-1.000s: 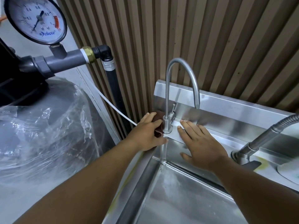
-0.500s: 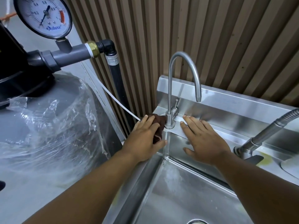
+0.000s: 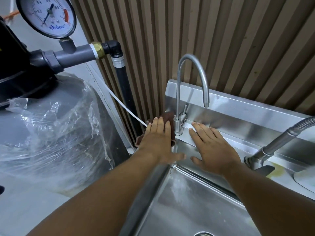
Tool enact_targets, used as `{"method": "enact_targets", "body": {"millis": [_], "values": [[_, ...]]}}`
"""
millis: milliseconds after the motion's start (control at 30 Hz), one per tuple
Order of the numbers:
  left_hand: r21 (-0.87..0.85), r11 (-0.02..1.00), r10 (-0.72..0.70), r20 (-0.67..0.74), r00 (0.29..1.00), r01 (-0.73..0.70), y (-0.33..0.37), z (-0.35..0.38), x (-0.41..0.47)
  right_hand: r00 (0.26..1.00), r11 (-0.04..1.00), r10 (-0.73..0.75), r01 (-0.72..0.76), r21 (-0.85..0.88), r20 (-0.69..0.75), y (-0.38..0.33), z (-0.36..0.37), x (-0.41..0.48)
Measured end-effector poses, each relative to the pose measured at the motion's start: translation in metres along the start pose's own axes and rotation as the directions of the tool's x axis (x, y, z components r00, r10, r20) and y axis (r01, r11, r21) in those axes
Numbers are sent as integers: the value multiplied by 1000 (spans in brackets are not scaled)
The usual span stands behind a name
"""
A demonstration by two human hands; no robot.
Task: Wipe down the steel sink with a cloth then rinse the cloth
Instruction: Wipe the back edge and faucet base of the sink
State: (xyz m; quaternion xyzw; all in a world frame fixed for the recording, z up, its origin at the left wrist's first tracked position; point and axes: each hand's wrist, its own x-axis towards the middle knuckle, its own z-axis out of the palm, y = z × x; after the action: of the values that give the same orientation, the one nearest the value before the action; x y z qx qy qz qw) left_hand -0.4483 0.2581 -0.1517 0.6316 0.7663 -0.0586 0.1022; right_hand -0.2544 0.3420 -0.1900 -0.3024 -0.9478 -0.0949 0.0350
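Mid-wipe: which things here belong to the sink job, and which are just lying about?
Job: brown cloth under the flat left hand; steel sink, right hand flat on its ledge; gooseneck tap.
Lying about: pressure gauge; grey pipe; plastic-wrapped tank; white tube; flexible hose.

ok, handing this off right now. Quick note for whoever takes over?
Left hand: flat, pressing the brown cloth onto the back left corner of the sink ledge, beside the tap.
Right hand: flat on the ledge right of the tap, holding nothing.
Done: cloth is at that corner; how much else is wiped I cannot tell.
To do: the basin shows whitish streaks; no water runs from the tap, so the cloth rinse is not yet done.
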Motion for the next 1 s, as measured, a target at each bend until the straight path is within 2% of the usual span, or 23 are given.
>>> {"method": "enact_targets", "body": {"millis": [233, 333, 467, 533, 733, 833, 933, 1000], "values": [[-82, 992, -93, 4, 996, 93, 0, -14, 36, 1000, 1000, 1, -1, 7, -3, 0, 1, 0], [-128, 984, -117, 61, 991, 124, -1, -19, 39, 1000, 1000, 6, -6, 10, 10, 0, 0, 1], [-209, 962, -171, 29, 985, 174, -1, -20, 43, 1000, 1000, 7, -7, 10, 16, -1, -1, 0], [-166, 975, -152, 6, 988, 151, -2, -17, 39, 1000, 1000, 10, -10, 7, 20, -1, -1, 0], [17, 997, 70, -8, 998, -70, -8, -3, 6, 1000, 1000, 3, -3, 0, 18, -2, -3, 0], [43, 995, 96, -46, 994, -94, -9, 6, -19, 1000, 1000, 3, -3, 8, 17, -2, -4, 0], [8, 996, 92, -124, 988, -92, -14, 17, -44, 1000, 1000, 6, -6, 27, 18, -2, -4, 0], [-14, 997, 71, -125, 990, -73, -17, 18, -51, 1000, 999, 9, -9, 37, 17, -3, -4, 0]]}}
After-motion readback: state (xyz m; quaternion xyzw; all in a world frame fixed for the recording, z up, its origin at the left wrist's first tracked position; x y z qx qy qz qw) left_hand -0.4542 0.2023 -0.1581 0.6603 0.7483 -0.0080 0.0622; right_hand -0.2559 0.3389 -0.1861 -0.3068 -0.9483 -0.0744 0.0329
